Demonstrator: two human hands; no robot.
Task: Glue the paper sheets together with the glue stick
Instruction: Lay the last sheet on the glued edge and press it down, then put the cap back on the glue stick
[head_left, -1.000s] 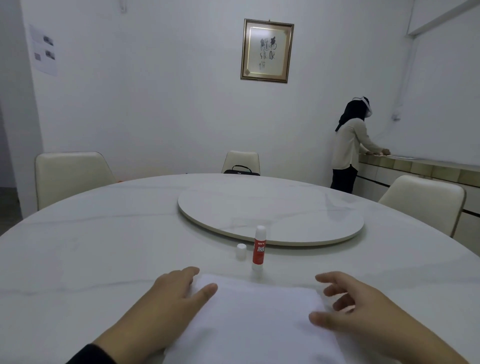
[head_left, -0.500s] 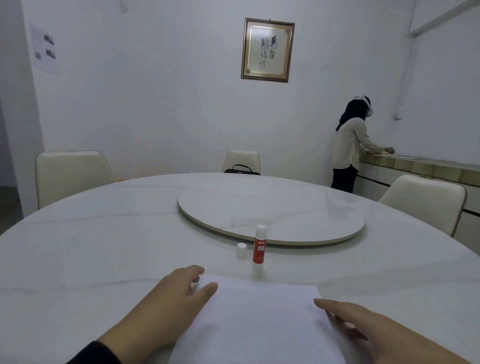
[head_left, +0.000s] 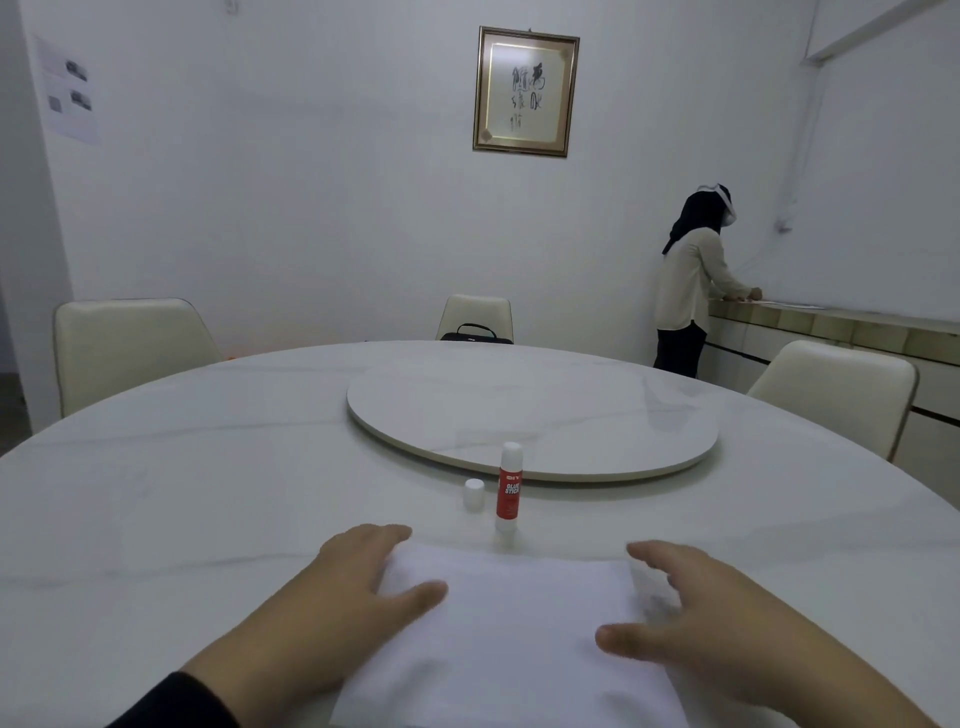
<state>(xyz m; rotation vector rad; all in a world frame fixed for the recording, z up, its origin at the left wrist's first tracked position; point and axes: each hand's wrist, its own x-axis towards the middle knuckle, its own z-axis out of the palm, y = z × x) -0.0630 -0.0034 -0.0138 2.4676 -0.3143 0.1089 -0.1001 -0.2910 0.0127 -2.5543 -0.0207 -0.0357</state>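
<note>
White paper sheets (head_left: 511, 639) lie flat on the round white table (head_left: 182, 499) right in front of me. My left hand (head_left: 343, 592) rests palm down on the paper's left far corner, fingers spread. My right hand (head_left: 691, 618) lies on the paper's right edge, thumb on the sheet and fingers apart. Just beyond the paper's far edge a red and white glue stick (head_left: 508, 488) stands upright with its top uncovered. Its small white cap (head_left: 474, 494) stands on the table to the left of it.
A raised round turntable (head_left: 535, 415) occupies the table's middle behind the glue stick. Cream chairs stand at the left (head_left: 124, 348), the far side (head_left: 475, 316) and the right (head_left: 836, 395). A person (head_left: 691, 280) stands at a counter by the far right wall.
My right hand drew back toward me along the paper's right edge, then came forward onto the sheet again. My left hand has stayed on the left corner.
</note>
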